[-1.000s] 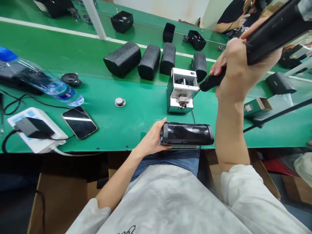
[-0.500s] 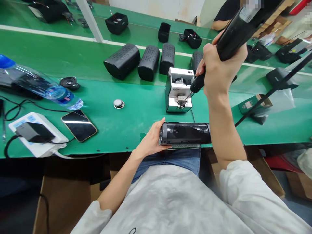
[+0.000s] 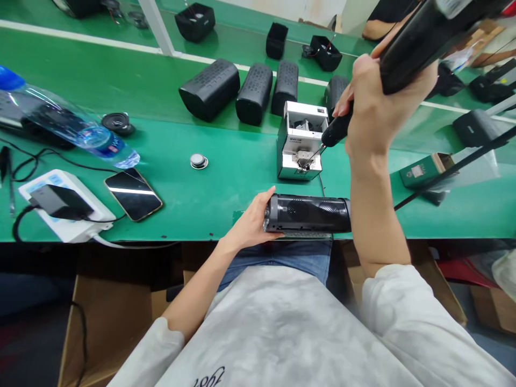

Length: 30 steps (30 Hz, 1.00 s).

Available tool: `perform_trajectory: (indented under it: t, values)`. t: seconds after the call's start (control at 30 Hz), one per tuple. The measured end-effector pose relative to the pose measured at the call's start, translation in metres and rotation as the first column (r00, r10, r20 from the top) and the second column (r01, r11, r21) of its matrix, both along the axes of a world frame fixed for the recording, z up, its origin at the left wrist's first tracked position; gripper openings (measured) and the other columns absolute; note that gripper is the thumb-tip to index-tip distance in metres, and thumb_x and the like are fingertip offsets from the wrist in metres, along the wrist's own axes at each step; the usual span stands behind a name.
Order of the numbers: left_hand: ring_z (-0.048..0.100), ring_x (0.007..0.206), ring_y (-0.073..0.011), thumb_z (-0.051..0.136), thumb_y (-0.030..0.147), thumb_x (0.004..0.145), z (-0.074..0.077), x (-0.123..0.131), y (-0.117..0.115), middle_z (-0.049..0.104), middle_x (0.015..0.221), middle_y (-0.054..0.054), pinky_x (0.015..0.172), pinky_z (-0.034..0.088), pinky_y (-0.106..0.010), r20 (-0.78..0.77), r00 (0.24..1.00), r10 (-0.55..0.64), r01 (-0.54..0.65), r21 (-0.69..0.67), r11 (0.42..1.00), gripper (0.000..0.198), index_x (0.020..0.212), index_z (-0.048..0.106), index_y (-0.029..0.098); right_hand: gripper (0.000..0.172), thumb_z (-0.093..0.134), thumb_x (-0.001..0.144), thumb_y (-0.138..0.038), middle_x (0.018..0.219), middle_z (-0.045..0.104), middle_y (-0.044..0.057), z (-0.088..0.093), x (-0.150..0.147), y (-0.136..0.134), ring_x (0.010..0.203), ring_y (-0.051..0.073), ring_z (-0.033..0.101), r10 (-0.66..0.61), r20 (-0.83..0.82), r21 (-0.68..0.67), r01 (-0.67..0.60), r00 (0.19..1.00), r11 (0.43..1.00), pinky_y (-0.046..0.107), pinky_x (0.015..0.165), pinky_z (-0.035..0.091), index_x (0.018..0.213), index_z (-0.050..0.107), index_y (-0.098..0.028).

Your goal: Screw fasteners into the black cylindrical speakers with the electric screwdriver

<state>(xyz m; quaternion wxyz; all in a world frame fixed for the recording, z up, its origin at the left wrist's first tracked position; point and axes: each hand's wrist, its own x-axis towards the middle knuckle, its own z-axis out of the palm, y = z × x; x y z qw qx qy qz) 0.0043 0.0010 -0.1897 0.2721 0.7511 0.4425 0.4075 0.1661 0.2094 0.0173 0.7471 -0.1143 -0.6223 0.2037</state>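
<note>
Currently, I see the left hand (image 3: 256,219) gripping a glossy black cylindrical speaker (image 3: 314,213) by its left end; beyond it, the right hand (image 3: 381,102) clasps a thick black screwdriver (image 3: 415,48).

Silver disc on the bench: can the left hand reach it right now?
Probably yes, if freed: the left hand holds the black device, but nothing visible stands between that hand and the silver disc.

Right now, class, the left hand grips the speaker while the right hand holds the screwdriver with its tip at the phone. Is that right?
Not quite: the head view shows the tip of the screwdriver at the front of the white machine, not at the phone. The left hand does grip the speaker, and the right hand holds the screwdriver.
</note>
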Motion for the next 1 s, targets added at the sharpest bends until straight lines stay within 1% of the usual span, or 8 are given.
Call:
perform_trajectory:
  t: [0.1, 0.23, 0.37, 0.43, 0.53, 0.7, 0.87, 1.0]
  values:
    - [0.054, 0.158, -0.0456, 0.105, 0.028, 0.081, 0.001, 0.000, 0.000, 0.046, 0.168, -0.022, 0.131, 0.050, -0.067, 0.005, 1.000, -0.001, 0.001, 0.000, 1.000, 0.148, 0.185, 0.001, 0.035, 0.016, 0.067, 0.090, -0.023, 0.079, 0.055, -0.005, -0.008, -0.003, 0.002, 0.041, 0.008, 0.045, -0.026, 0.011, -0.043, 0.027, 1.000, 0.999, 0.029, 0.035, 0.027, 0.098, 0.053, -0.025]
    - [0.053, 0.158, -0.0454, 0.105, 0.028, 0.081, 0.000, 0.000, -0.001, 0.046, 0.169, -0.022, 0.131, 0.050, -0.067, 0.014, 1.000, -0.005, 0.005, -0.005, 1.000, 0.147, 0.185, 0.002, 0.036, 0.015, 0.070, 0.092, -0.023, 0.073, 0.046, -0.006, -0.002, 0.005, -0.003, 0.043, 0.008, 0.045, -0.021, 0.005, -0.035, 0.021, 1.000, 0.999, 0.029, 0.037, 0.032, 0.097, 0.056, -0.026]
    - [0.054, 0.156, -0.0459, 0.105, 0.030, 0.081, -0.001, -0.001, 0.000, 0.046, 0.168, -0.022, 0.130, 0.050, -0.068, 0.021, 1.000, -0.015, 0.015, 0.011, 1.000, 0.147, 0.186, 0.002, 0.035, 0.014, 0.067, 0.095, -0.014, 0.091, 0.062, -0.004, 0.010, 0.011, -0.008, 0.049, 0.008, 0.049, 0.029, -0.011, 0.035, -0.029, 1.000, 0.999, 0.030, 0.040, 0.038, 0.098, 0.062, -0.027]
    - [0.054, 0.156, -0.0455, 0.105, 0.030, 0.081, -0.001, -0.001, 0.000, 0.047, 0.167, -0.022, 0.130, 0.050, -0.067, 0.018, 1.000, -0.012, 0.012, 0.008, 1.000, 0.147, 0.185, 0.001, 0.035, 0.015, 0.066, 0.095, -0.013, 0.094, 0.065, -0.004, 0.010, 0.009, -0.006, 0.048, 0.007, 0.049, 0.045, -0.039, 0.048, -0.043, 0.998, 0.998, 0.029, 0.039, 0.036, 0.099, 0.062, -0.026]
    - [0.054, 0.156, -0.0453, 0.104, 0.032, 0.082, 0.000, -0.001, 0.000, 0.047, 0.167, -0.022, 0.130, 0.050, -0.067, 0.011, 1.000, -0.009, 0.009, -0.013, 1.000, 0.146, 0.185, 0.001, 0.035, 0.013, 0.066, 0.094, -0.015, 0.088, 0.063, -0.005, 0.005, 0.002, 0.000, 0.045, 0.007, 0.046, 0.027, -0.052, 0.037, -0.025, 0.998, 0.999, 0.028, 0.037, 0.029, 0.099, 0.059, -0.026]
    - [0.054, 0.157, -0.0457, 0.103, 0.035, 0.083, 0.000, -0.001, 0.000, 0.046, 0.170, -0.022, 0.131, 0.050, -0.068, 0.020, 1.000, -0.010, 0.010, -0.014, 1.000, 0.143, 0.186, 0.004, 0.034, 0.014, 0.062, 0.097, -0.018, 0.101, 0.065, -0.003, -0.002, -0.003, 0.005, 0.047, 0.008, 0.046, -0.050, -0.038, 0.063, 0.053, 0.998, 0.997, 0.030, 0.039, 0.029, 0.103, 0.053, -0.026]
    - [0.053, 0.159, -0.0450, 0.104, 0.031, 0.082, 0.001, 0.000, -0.001, 0.047, 0.171, -0.021, 0.132, 0.048, -0.066, 0.022, 1.000, 0.001, 0.000, -0.028, 1.000, 0.144, 0.186, 0.005, 0.035, 0.017, 0.068, 0.093, -0.019, 0.079, 0.054, -0.005, -0.003, -0.002, 0.003, 0.042, 0.008, 0.042, 0.000, 0.001, -0.008, 0.000, 1.000, 1.000, 0.029, 0.036, 0.028, 0.100, 0.054, -0.025]
    - [0.053, 0.159, -0.0446, 0.105, 0.030, 0.081, 0.001, 0.000, -0.001, 0.046, 0.170, -0.021, 0.133, 0.048, -0.066, 0.020, 1.000, -0.008, 0.008, -0.022, 1.000, 0.145, 0.185, 0.004, 0.036, 0.012, 0.066, 0.093, -0.019, 0.086, 0.061, -0.004, 0.002, 0.004, 0.003, 0.044, 0.005, 0.043, -0.031, -0.036, 0.035, 0.033, 0.999, 0.999, 0.028, 0.036, 0.033, 0.098, 0.058, -0.025]
